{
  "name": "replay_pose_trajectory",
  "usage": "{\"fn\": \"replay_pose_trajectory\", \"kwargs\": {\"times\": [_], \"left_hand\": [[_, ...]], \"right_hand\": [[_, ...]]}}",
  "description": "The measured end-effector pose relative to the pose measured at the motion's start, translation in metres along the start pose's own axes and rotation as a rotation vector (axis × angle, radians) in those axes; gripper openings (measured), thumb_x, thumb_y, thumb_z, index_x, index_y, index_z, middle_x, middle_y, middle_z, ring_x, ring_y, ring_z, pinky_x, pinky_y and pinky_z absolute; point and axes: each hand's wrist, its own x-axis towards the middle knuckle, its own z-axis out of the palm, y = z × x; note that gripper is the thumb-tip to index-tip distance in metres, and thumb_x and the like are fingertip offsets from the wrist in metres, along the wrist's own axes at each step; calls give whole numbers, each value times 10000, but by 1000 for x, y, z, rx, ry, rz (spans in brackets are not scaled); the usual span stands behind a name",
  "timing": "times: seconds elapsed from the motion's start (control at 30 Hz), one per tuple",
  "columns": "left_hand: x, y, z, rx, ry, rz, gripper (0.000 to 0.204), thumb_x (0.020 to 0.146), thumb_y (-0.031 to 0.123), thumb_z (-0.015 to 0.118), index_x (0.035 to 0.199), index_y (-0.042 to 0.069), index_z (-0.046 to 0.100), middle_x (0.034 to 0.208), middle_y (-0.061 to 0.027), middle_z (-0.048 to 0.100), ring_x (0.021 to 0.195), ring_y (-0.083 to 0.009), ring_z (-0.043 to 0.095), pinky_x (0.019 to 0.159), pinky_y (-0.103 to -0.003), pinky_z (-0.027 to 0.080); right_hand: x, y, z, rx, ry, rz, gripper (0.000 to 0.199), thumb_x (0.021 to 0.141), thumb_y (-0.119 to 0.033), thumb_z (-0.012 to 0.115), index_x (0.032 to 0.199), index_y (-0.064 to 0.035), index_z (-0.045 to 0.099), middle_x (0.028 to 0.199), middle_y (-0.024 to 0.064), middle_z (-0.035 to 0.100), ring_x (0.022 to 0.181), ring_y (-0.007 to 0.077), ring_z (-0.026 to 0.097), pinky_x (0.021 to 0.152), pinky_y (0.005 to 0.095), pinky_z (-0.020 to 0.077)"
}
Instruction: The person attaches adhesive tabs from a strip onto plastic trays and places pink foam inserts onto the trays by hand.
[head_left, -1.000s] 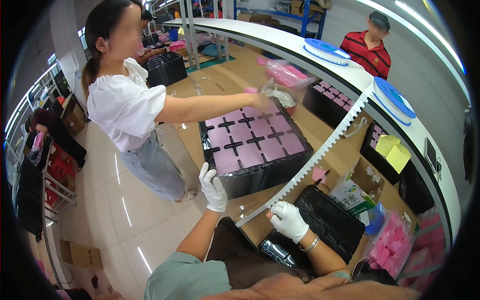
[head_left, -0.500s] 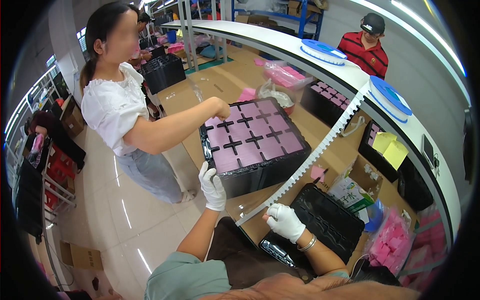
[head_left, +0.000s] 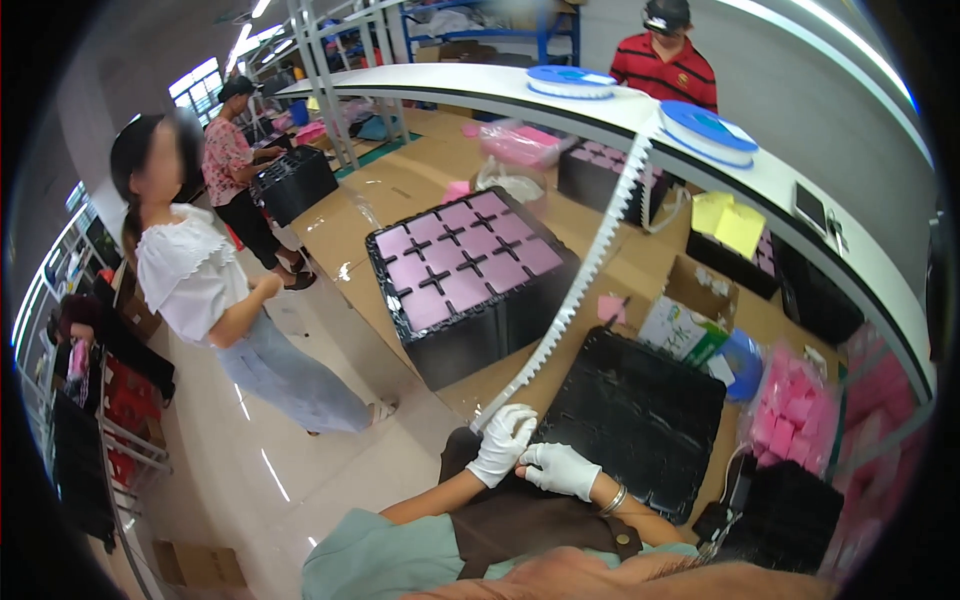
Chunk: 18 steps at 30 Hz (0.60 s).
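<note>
I curl left hand (head_left: 503,445) and right hand (head_left: 562,470) together, grasp unclear, seemingly between steps; reaching the crate (head_left: 475,343) likely means parting them.

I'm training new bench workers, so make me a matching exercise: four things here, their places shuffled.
Things
1. Pink pieces
2. Yellow paper
3. White toothed strip
4. Phone

Places
A. Lying on the white shelf
B. Running down toward the left hand
C. In a clear plastic bag
D. Over a black box

Pairs: 1-C; 2-D; 3-B; 4-A
</note>
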Motion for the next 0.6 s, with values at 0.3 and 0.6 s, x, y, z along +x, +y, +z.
{"fn": "replay_pose_trajectory", "kwargs": {"times": [0.3, 0.6], "left_hand": [[-29, 0, 5, 11, -97, -214, 152, 868, 98, 616, 1006, 33, 620, 983, -152, 603, 928, -302, 602, 836, -360, 476], [-8, 9, 17, -94, -51, -261, 194, 906, 125, 607, 1056, 2, 607, 1058, -110, 591, 997, -205, 582, 886, -315, 477]], "right_hand": [[-63, 1, 7, 185, 299, 307, 217, 874, -256, 579, 927, -59, 655, 845, 170, 675, 798, 344, 660, 721, 421, 510], [-129, 9, -43, -251, 382, 827, 495, 873, -504, 528, 807, -34, 669, 789, 204, 668, 779, 364, 657, 699, 462, 504]]}}
